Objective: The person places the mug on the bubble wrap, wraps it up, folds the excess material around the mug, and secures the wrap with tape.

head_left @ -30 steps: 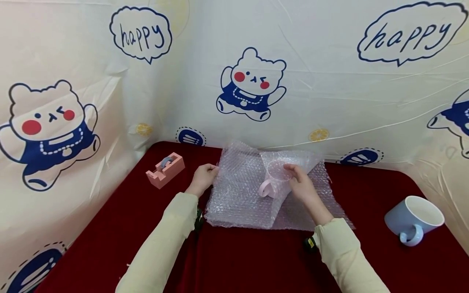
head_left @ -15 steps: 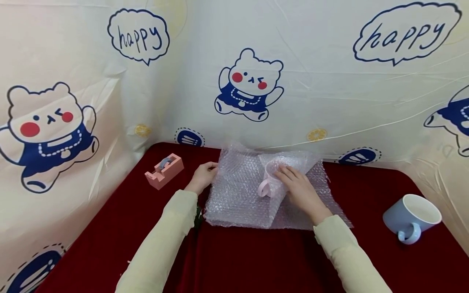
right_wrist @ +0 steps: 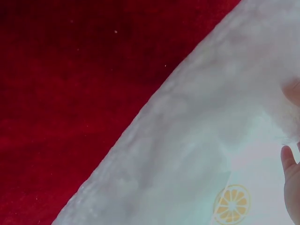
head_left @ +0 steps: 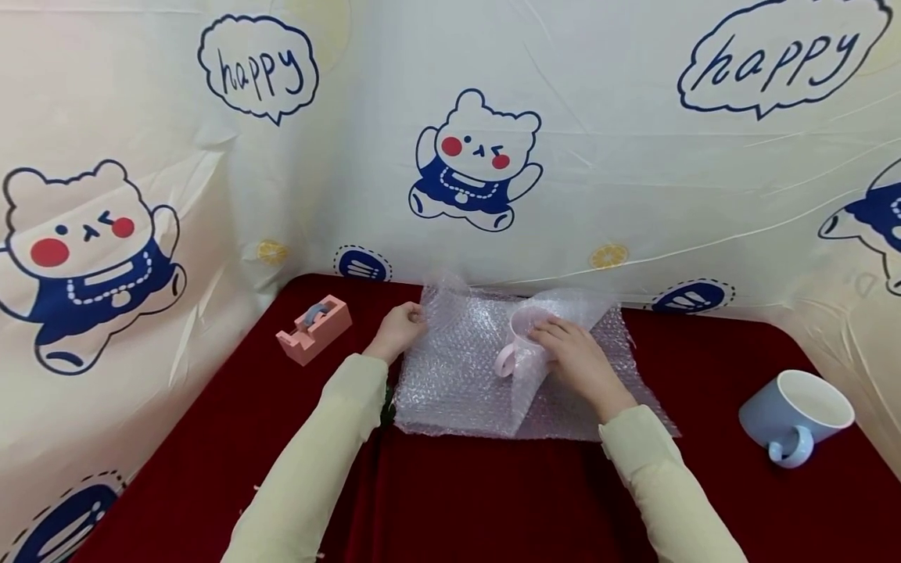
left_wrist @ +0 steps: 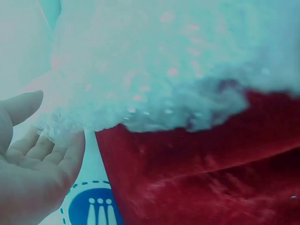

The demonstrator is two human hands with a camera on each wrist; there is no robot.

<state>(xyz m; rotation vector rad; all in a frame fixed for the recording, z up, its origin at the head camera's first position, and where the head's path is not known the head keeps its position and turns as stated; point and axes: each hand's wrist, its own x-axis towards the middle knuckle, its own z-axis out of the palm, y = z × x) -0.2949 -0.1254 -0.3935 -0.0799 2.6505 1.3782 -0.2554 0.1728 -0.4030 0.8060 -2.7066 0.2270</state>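
A pale pink mug (head_left: 504,362) lies in the middle of a sheet of clear bubble wrap (head_left: 450,383), its handle to the left. A flap of the wrap is folded over the mug's right side. My right hand (head_left: 579,363) grips the mug through that flap, fingertips at its rim. At the sheet's left edge is my left hand (head_left: 398,330). In the left wrist view, the left fingers (left_wrist: 70,159) reach under the wrap's edge, with the thumb raised apart from them. Only parts of the right hand (right_wrist: 293,183) show in the right wrist view.
A pink tape dispenser (head_left: 317,332) with a roll of tape stands at the back left. A light blue mug (head_left: 791,418) sits at the right. Red cloth (head_left: 479,500) covers the table, and a printed white curtain (head_left: 598,180) hangs behind and at both sides.
My right hand has gone from touching the flap with extended fingers to closing around the mug's right side. The left hand has shifted slightly right and up at the wrap's edge.
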